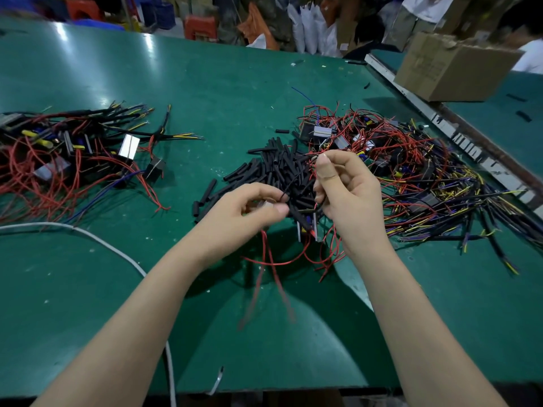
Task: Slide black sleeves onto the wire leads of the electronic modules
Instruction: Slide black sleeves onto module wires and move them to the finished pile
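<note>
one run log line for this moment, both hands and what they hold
step: sleeving | left hand: pinches black sleeve | right hand: pinches thin wire lead | module: hangs between hands | sleeve pile: behind hands

Sleeves [276, 168] mid-table [205, 83], sleeved modules [73, 148] left, unsleeved modules [411, 165] right, box [452, 69] behind right

My left hand [249, 207] and right hand [343, 186] are both bare: no gloves, no rings that I can see, no watch or band at either wrist. My forearms are bare too, uncovered all the way down to the bottom edge of the view, so no sleeve shows on either arm. The nail on my right thumb is short and plain, with a pale tip and no polish.
</note>
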